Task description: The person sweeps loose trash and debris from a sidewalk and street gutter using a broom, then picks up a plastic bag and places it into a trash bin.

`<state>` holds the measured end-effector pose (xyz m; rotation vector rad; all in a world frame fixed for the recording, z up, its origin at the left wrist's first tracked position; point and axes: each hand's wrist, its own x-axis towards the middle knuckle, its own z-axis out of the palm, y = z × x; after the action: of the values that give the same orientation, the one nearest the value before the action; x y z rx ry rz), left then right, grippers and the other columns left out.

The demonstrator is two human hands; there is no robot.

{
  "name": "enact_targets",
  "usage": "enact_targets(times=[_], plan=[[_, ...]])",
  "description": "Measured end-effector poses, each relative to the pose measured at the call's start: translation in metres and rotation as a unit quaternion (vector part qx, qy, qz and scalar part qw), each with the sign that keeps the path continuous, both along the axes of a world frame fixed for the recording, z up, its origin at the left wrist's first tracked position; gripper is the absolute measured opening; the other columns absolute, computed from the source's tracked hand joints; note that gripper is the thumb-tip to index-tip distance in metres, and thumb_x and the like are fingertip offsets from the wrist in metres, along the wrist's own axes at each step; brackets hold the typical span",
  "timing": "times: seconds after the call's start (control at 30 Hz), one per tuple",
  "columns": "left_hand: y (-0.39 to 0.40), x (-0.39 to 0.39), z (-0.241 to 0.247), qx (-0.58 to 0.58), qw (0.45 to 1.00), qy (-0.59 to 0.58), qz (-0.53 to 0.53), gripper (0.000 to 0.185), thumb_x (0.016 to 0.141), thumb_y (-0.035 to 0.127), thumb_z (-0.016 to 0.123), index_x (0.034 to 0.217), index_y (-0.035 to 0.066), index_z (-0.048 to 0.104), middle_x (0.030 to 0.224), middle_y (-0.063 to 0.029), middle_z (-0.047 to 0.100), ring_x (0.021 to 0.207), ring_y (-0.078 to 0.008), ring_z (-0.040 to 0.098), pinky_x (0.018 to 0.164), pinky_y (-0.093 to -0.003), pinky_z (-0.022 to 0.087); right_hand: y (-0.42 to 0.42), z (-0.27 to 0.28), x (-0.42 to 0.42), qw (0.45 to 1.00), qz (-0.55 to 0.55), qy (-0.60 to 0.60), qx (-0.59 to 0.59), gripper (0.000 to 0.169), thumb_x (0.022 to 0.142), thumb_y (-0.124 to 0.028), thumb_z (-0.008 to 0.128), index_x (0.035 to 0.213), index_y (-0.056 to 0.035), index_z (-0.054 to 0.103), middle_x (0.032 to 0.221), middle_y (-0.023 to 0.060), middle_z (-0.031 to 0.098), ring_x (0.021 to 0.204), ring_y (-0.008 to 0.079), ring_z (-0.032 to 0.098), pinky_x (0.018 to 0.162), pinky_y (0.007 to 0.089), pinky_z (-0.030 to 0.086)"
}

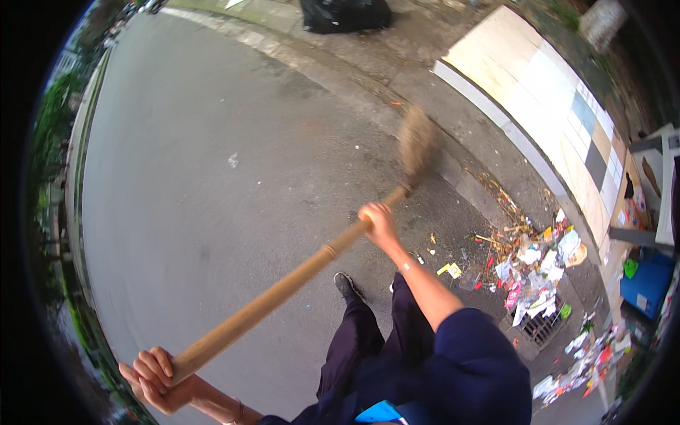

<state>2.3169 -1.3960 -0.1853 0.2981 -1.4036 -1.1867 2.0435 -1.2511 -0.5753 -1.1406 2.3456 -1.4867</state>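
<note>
A broom with a bamboo handle (281,291) crosses the view at a slant. My left hand (154,378) grips the handle's upper end, at the lower left. Farther down the shaft, close to the broom head, my right hand (378,222) is closed around it. The brown bristle head (419,139) is blurred and lies over the edge of the asphalt by the curb; whether it touches the ground I cannot tell. Right of my right forearm, a heap of mixed litter (536,271), with paper, plastic and twigs, lies along the gutter, partly over a metal drain grate (542,328).
A raised tiled slab (523,74) borders the gutter at right. More litter (589,364) lies at lower right, near a blue container (645,287). A black garbage bag (345,13) sits beyond the curb (297,61). My shoe (348,287) is on the asphalt (175,175).
</note>
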Motion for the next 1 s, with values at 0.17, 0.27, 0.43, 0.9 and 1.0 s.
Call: enact_targets(times=[0.17, 0.27, 0.43, 0.9, 1.0], plan=[[-0.029, 0.101, 0.04, 0.154, 0.987, 0.046, -0.009, 0.021, 0.08, 0.001, 0.049, 0.076, 0.01, 0.03, 0.052, 0.003, 0.028, 0.044, -0.0059, 0.026, 0.043, -0.018, 0.031, 0.069, 0.061, 0.111, 0.993, 0.051, -0.012, 0.108, 0.016, 0.06, 0.001, 0.058, 0.067, -0.0125, 0.052, 0.07, 0.0051, 0.052, 0.074, 0.0271, 0.051, 0.069, 0.0373, 0.036], [-0.021, 0.195, 0.049, 0.16, 0.979, 0.122, -0.026, 0.022, 0.08, -0.002, 0.049, 0.078, 0.01, 0.03, 0.052, 0.0023, 0.028, 0.044, -0.0068, 0.029, 0.043, -0.0191, 0.033, 0.07, 0.098, 0.164, 0.984, 0.112, -0.006, 0.14, 0.012, 0.058, -0.004, 0.06, 0.062, -0.0126, 0.053, 0.065, 0.0045, 0.052, 0.072, 0.0272, 0.051, 0.068, 0.0365, 0.036], [-0.012, 0.285, 0.035, 0.108, 0.976, 0.179, 0.063, 0.024, 0.081, 0.003, 0.053, 0.077, 0.01, 0.031, 0.054, 0.0018, 0.03, 0.045, -0.0068, 0.031, 0.044, -0.0191, 0.033, -0.019, 0.105, 0.183, 0.962, 0.251, 0.027, 0.107, 0.012, 0.063, 0.001, 0.055, 0.07, -0.0095, 0.055, 0.068, 0.0056, 0.052, 0.075, 0.0265, 0.05, 0.073, 0.0366, 0.037], [-0.107, 0.436, 0.021, 0.039, 0.951, 0.223, 0.212, 0.027, 0.083, 0.003, 0.053, 0.068, 0.011, 0.032, 0.052, 0.0023, 0.031, 0.046, -0.0074, 0.031, 0.047, -0.0206, 0.033, -0.382, 0.135, 0.281, 0.867, 0.483, 0.1, 0.067, 0.021, 0.058, 0.005, 0.053, 0.074, -0.0089, 0.054, 0.073, 0.0053, 0.054, 0.081, 0.0257, 0.052, 0.079, 0.0374, 0.037], [-0.148, 0.377, 0.032, 0.004, 0.929, 0.255, 0.269, 0.022, 0.084, 0.012, 0.049, 0.068, 0.01, 0.034, 0.054, 0.0002, 0.032, 0.052, -0.0128, 0.037, 0.052, -0.0273, 0.038, -0.476, 0.132, 0.288, 0.848, 0.514, 0.121, 0.049, 0.02, 0.06, 0.005, 0.053, 0.074, -0.0093, 0.053, 0.074, 0.005, 0.054, 0.082, 0.0256, 0.052, 0.079, 0.0377, 0.037]])
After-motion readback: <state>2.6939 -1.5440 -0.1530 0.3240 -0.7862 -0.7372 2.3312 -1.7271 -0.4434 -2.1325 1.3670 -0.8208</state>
